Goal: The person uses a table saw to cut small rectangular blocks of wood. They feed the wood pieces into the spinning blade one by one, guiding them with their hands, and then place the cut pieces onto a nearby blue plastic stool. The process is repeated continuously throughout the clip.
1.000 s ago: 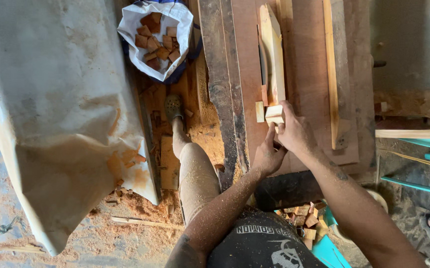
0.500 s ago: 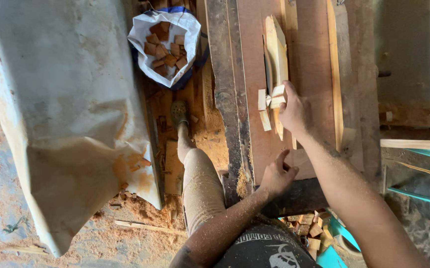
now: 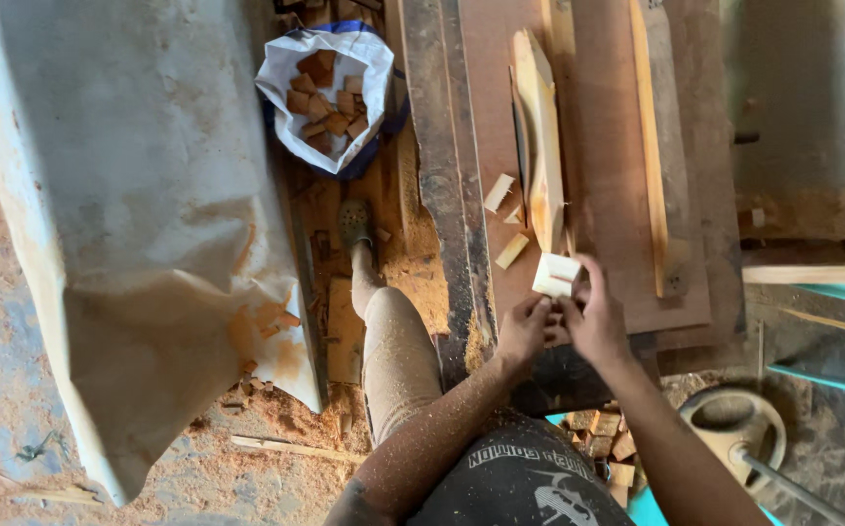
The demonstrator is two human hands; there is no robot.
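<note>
Holding a pale wood block (image 3: 556,275) above the near end of the saw table (image 3: 617,195) | right hand (image 3: 593,321) closed on it from below | left hand (image 3: 525,329) pinching its lower left edge | block sits just ahead of both hands, long axis roughly crosswise | offcuts (image 3: 499,193) lie further ahead-left beside the wooden guard (image 3: 543,146).

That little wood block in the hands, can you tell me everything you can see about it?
The small wood block is pale, fresh-cut wood with flat faces and sharp edges, looking like two thin pieces stacked. It is held up above the reddish workbench, just below the long pale wooden guard. The right hand holds it with its fingertips, and the left hand meets it from below. Similar pale offcuts lie on the bench nearby.
</note>
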